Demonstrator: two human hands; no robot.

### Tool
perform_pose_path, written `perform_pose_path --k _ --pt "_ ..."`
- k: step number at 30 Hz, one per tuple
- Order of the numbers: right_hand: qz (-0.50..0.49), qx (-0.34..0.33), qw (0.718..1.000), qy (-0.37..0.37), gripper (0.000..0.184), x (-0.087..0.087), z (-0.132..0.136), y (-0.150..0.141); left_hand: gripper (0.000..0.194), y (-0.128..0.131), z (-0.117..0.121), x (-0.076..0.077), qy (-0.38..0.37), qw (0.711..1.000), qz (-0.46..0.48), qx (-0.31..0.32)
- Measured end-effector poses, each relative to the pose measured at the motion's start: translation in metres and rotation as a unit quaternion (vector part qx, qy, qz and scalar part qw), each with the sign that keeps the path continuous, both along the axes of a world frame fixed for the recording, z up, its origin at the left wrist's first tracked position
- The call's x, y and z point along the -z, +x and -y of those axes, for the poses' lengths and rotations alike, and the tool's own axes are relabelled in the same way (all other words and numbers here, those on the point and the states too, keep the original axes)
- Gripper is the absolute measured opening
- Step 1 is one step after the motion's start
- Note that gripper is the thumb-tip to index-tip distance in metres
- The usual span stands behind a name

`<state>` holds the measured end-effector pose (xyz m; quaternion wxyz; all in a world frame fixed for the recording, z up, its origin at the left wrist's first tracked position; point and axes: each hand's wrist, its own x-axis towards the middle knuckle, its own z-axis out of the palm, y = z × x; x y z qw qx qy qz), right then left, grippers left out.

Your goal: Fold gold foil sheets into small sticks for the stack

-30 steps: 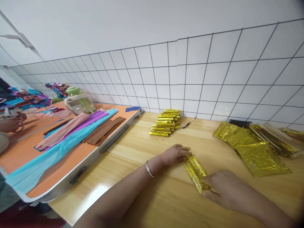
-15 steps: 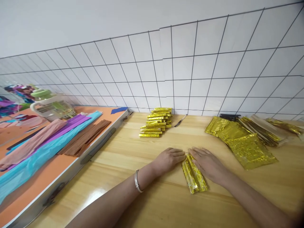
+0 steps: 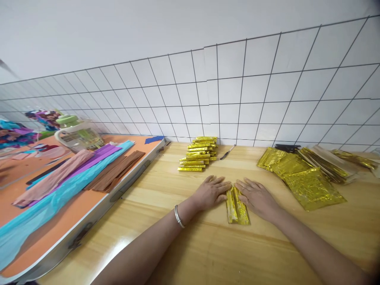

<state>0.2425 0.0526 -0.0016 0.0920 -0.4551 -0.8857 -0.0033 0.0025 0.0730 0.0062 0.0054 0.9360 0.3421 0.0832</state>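
Observation:
A piece of gold foil paper [image 3: 237, 209], folded into lengthwise strips, lies on the wooden table between my hands. My left hand [image 3: 210, 192] rests flat with fingers spread, its thumb and fingertips at the upper left edge of the foil. On the opposite side, my right hand [image 3: 257, 198] also lies flat, fingers stretched, touching the upper right edge. The far end of the foil is partly hidden by my fingers. Beyond my left hand stands a stack of narrow folded gold strips [image 3: 198, 155].
A black pen [image 3: 228, 152] lies near the tiled wall. Flat gold foil sheets [image 3: 310, 188] spread at the right, beside a black item [image 3: 287, 148]. At left, an orange-topped table [image 3: 44, 243] bears brown strips [image 3: 115, 172], a turquoise strip [image 3: 68, 196] and a green-lidded bottle [image 3: 67, 120].
The folded foil has turned slightly and shifted away from me between my hands. The fingers of both hands have spread wider. The camera view has shifted a little.

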Motion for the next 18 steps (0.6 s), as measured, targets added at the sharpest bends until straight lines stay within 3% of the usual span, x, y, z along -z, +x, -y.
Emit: perform_pose_path --k 5,13,18 --pt "0.005 0.005 1.000 -0.013 0.049 0.009 -0.010 0.004 0.040 0.004 -0.021 0.006 -0.008 1.000 0.015 -0.016" --pt "0.002 0.014 1.000 -0.021 0.052 0.015 -0.010 0.007 0.044 0.003 -0.012 0.011 -0.018 0.999 0.034 -0.029" --pt "-0.007 0.040 0.999 0.003 0.052 0.009 -0.008 -0.004 0.042 0.004 -0.010 0.010 -0.004 0.999 0.042 -0.034"
